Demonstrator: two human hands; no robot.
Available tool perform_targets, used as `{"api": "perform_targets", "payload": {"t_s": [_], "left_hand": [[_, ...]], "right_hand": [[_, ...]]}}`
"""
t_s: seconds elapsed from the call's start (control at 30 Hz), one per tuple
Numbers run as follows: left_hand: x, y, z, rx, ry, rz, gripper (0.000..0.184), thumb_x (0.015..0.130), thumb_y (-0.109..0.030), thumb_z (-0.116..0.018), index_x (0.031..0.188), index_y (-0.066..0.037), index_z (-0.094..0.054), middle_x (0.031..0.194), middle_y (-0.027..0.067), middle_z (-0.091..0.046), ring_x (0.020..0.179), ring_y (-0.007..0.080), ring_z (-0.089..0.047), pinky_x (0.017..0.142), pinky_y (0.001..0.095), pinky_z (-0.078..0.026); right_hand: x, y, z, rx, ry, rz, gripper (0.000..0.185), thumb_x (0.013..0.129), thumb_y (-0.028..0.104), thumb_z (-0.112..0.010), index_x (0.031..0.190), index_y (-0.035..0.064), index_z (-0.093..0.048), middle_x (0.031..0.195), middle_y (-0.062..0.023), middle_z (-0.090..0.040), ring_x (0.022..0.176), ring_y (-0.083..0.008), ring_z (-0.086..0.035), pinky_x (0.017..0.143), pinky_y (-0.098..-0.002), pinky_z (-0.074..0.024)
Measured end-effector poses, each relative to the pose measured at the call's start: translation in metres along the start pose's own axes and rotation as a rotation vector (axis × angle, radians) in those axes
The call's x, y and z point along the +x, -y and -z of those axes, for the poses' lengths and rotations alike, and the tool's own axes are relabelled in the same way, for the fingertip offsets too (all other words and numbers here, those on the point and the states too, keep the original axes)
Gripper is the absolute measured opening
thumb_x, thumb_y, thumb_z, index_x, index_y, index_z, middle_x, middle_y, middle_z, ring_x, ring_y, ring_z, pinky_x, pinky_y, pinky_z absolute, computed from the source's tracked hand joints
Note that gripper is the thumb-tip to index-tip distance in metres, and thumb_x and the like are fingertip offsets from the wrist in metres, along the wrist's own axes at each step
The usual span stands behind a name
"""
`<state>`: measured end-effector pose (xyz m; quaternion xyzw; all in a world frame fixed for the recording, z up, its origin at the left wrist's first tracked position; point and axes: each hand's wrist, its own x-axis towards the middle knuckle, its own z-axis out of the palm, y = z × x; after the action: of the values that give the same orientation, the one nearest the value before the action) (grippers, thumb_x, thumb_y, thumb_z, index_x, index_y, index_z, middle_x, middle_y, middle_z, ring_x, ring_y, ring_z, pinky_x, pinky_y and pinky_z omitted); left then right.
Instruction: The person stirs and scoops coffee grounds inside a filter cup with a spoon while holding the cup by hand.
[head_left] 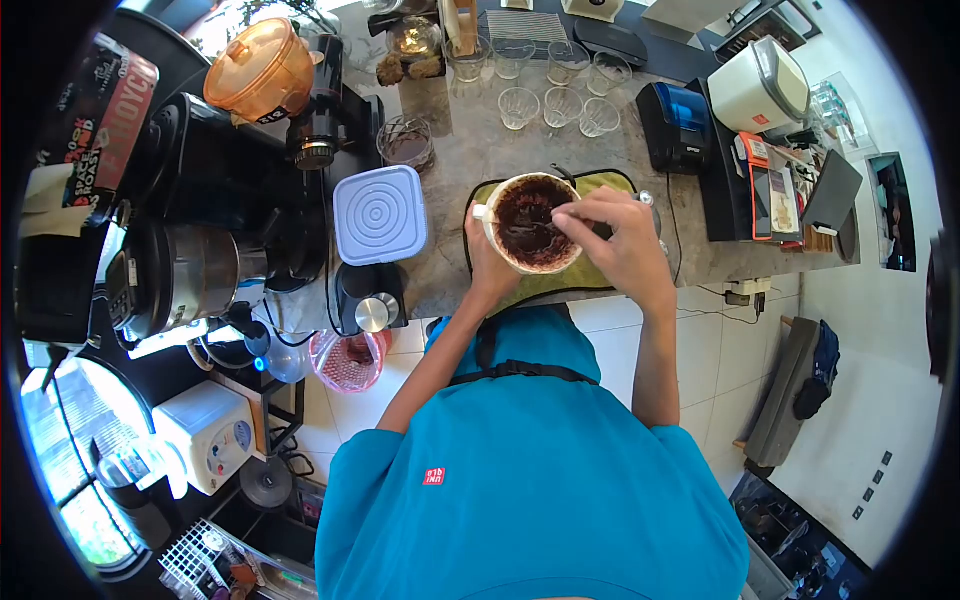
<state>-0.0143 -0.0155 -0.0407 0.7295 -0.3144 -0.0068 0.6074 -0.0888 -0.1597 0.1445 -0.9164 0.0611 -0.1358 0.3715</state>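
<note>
A white cup [481,213] with dark brown, chocolate-like contents coating its inside stands over an olive-green cloth [612,182] on the counter. My left hand [490,262] is wrapped around the cup's left side, just below its handle. Over the cup's right rim, my right hand [625,235] is closed in a pinch, fingertips above the dark contents. A thin utensil seems to run down from the pinch, but its kind is too small to make out.
Several clear glasses [519,108] stand at the back of the grey counter [455,110]. Left of the cup are a lidded blue container [380,214] and a small black scale [352,285]. A black-and-blue printer [675,125] sits at the right. Coffee machines line the left.
</note>
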Motion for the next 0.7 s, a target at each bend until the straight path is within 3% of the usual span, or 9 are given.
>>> {"api": "perform_targets", "payload": {"t_s": [0.03, 0.07, 0.13, 0.27, 0.5, 0.57, 0.67, 0.7], "left_hand": [[-0.001, 0.003, 0.000, 0.054, 0.041, -0.055, 0.080, 0.071, -0.009, -0.089, 0.136, -0.001, -0.042, 0.127, 0.0125, -0.061, 0.116, 0.0223, -0.063, 0.101, 0.0381, -0.051], [-0.004, 0.005, -0.002, 0.050, 0.045, -0.055, 0.080, 0.071, -0.009, -0.089, 0.136, -0.001, -0.042, 0.127, 0.0125, -0.061, 0.116, 0.0223, -0.063, 0.101, 0.0381, -0.051], [0.000, -0.007, -0.001, -0.028, 0.013, 0.065, 0.044, 0.077, -0.029, -0.078, 0.116, -0.009, -0.069, 0.116, 0.0074, -0.071, 0.116, 0.0283, -0.061, 0.114, 0.0549, -0.026], [0.001, -0.013, 0.001, -0.077, 0.009, 0.082, 0.045, 0.077, -0.029, -0.079, 0.116, -0.009, -0.069, 0.117, 0.0075, -0.071, 0.115, 0.0285, -0.061, 0.113, 0.0546, -0.026], [0.000, -0.008, -0.006, -0.178, -0.020, 0.079, 0.041, 0.077, -0.026, -0.079, 0.114, -0.009, -0.070, 0.115, 0.0072, -0.071, 0.115, 0.0282, -0.061, 0.113, 0.0545, -0.027], [0.000, -0.011, -0.004, -0.178, -0.041, 0.073, 0.041, 0.077, -0.025, -0.078, 0.113, -0.009, -0.070, 0.114, 0.0071, -0.071, 0.115, 0.0281, -0.061, 0.113, 0.0548, -0.027], [-0.001, -0.005, -0.003, -0.083, -0.025, 0.047, 0.042, 0.076, -0.025, -0.079, 0.115, -0.009, -0.070, 0.115, 0.0073, -0.071, 0.114, 0.0283, -0.061, 0.114, 0.0554, -0.025], [-0.001, 0.003, -0.003, -0.083, 0.037, 0.028, 0.061, 0.075, -0.016, -0.083, 0.127, -0.005, -0.053, 0.124, 0.0101, -0.064, 0.118, 0.0252, -0.060, 0.110, 0.0474, -0.036]], "right_hand": [[0.002, -0.001, -0.001, -0.002, -0.001, -0.002, 0.014, 0.085, 0.013, -0.076, 0.093, 0.0008, -0.077, 0.080, -0.0124, -0.070, 0.076, -0.0232, -0.065, 0.072, -0.0336, -0.0488], [0.004, -0.002, -0.004, -0.004, -0.052, -0.016, 0.015, 0.085, 0.013, -0.076, 0.093, 0.0007, -0.077, 0.080, -0.0126, -0.070, 0.076, -0.0231, -0.065, 0.072, -0.0336, -0.0486], [0.006, -0.001, -0.008, 0.041, -0.105, 0.010, 0.018, 0.085, 0.017, -0.075, 0.092, 0.0003, -0.077, 0.081, -0.0134, -0.070, 0.077, -0.0274, -0.064, 0.075, -0.0377, -0.0473], [-0.001, 0.001, -0.003, 0.047, 0.064, 0.080, 0.014, 0.084, 0.012, -0.076, 0.093, 0.0012, -0.077, 0.081, -0.0122, -0.070, 0.077, -0.0236, -0.065, 0.074, -0.0338, -0.0484], [0.005, -0.002, -0.007, 0.041, -0.095, 0.012, 0.016, 0.085, 0.016, -0.075, 0.091, 0.0008, -0.077, 0.078, -0.0121, -0.070, 0.074, -0.0261, -0.062, 0.078, -0.0369, -0.0456], [0.005, 0.003, -0.007, 0.058, 0.011, 0.077, 0.015, 0.084, 0.012, -0.076, 0.094, 0.0008, -0.077, 0.080, -0.0115, -0.069, 0.076, -0.0228, -0.064, 0.070, -0.0341, -0.0483], [0.001, 0.005, 0.002, 0.045, 0.047, 0.054, 0.015, 0.084, 0.012, -0.076, 0.094, 0.0003, -0.077, 0.081, -0.0119, -0.070, 0.076, -0.0222, -0.065, 0.069, -0.0331, -0.0481], [0.002, 0.003, 0.003, 0.046, 0.052, 0.060, 0.015, 0.084, 0.012, -0.076, 0.094, 0.0003, -0.077, 0.081, -0.0119, -0.070, 0.076, -0.0222, -0.065, 0.069, -0.0331, -0.0481]]}}
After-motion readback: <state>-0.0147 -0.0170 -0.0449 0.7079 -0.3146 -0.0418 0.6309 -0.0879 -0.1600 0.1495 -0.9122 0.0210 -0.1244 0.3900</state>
